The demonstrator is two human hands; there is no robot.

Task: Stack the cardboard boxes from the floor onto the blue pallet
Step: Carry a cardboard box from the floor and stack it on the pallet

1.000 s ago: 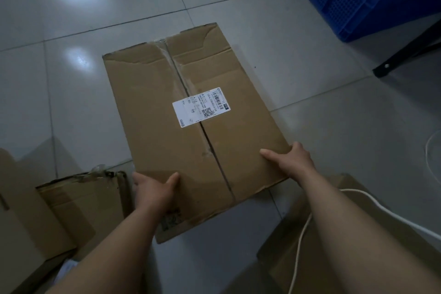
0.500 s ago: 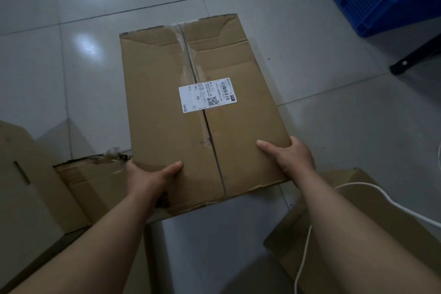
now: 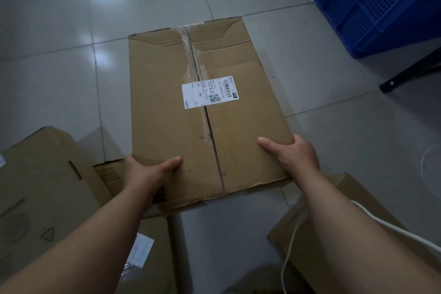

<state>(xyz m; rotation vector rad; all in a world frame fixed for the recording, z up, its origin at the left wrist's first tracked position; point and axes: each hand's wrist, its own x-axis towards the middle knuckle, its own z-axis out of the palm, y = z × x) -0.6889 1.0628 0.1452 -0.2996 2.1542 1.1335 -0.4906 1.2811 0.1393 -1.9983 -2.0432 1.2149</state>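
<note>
Room only upper left
Bare floor (image 3: pixel 59 55) lies upper left; held box (image 3: pixel 164 107) spans centre; blue pallet (image 3: pixel 381 7) and black leg (image 3: pixel 408 73) block upper right; left box (image 3: pixel 35 186) and right box (image 3: pixel 350 186) crowd lower corners.

A plain brown cardboard box (image 3: pixel 167 112) carries a white shipping label (image 3: pixel 210 92) printed with black text, a barcode and a QR code. The floor (image 3: pixel 47 67) is glossy pale grey tile with darker grout lines. A bright blue pallet (image 3: pixel 381 2) shows a grid of small perforations.
</note>
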